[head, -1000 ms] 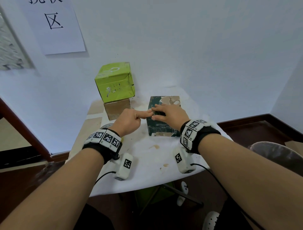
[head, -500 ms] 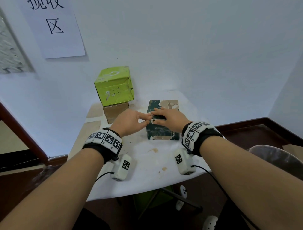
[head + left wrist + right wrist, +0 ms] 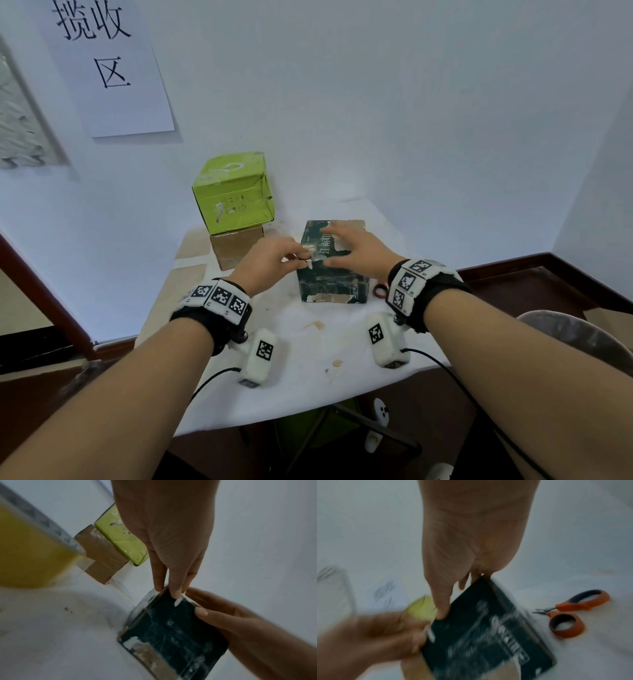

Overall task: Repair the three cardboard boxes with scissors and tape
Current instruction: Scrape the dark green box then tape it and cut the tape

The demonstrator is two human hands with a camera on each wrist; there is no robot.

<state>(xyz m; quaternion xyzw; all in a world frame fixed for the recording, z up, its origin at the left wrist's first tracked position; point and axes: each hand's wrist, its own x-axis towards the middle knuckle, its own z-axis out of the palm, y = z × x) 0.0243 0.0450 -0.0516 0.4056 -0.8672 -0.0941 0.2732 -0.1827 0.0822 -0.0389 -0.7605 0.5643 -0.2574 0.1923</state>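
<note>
The white tabletop [image 3: 291, 359] carries three boxes. At its back left the green box [image 3: 233, 193] sits stacked on the brown box [image 3: 236, 248]. Nearer the middle stands the dark box [image 3: 334, 284]. The right hand [image 3: 356, 250] lies spread on its top, grip released, fingers straight. The left hand [image 3: 270, 257] pinches a small white strip [image 3: 178, 601] at the dark box's top left edge. Orange-handled scissors [image 3: 570, 613] lie just right of that box.
</note>
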